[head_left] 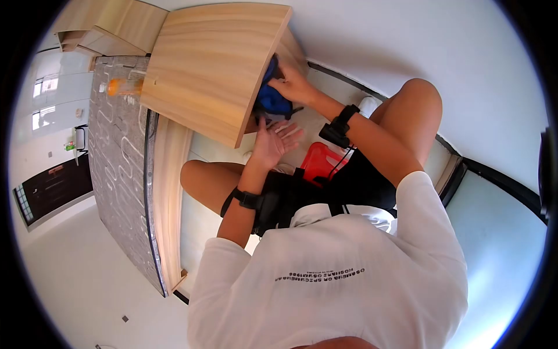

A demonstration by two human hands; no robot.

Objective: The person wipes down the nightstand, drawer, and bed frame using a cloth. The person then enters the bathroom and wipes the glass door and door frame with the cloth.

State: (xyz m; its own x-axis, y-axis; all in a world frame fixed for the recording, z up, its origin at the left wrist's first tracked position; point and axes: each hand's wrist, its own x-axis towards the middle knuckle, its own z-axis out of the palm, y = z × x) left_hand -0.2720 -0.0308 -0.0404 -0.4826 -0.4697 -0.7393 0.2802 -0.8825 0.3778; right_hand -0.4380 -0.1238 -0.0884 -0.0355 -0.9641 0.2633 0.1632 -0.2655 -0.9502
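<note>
Beside a broad, straight-grained wooden cabinet (215,64), both bare arms (378,136) reach forward over bent legs (415,104), the right stretched farther.
Soft, rumpled and rounded, a blue bundle (274,103) sits at the cabinet's edge, partly hidden by its flat panel; the right hand (295,86) grips it, while the left hand (276,144) hangs nearer the body, palm up, fingers spread. Black straps (249,199) circle both forearms.

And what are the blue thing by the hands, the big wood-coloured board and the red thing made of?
The blue thing looks like soft, dull cloth: rumpled, uneven shape. The board seems smooth wood or laminate, with streaky grain. The red thing is perhaps plastic: bright, even colour, crisp edge.
</note>
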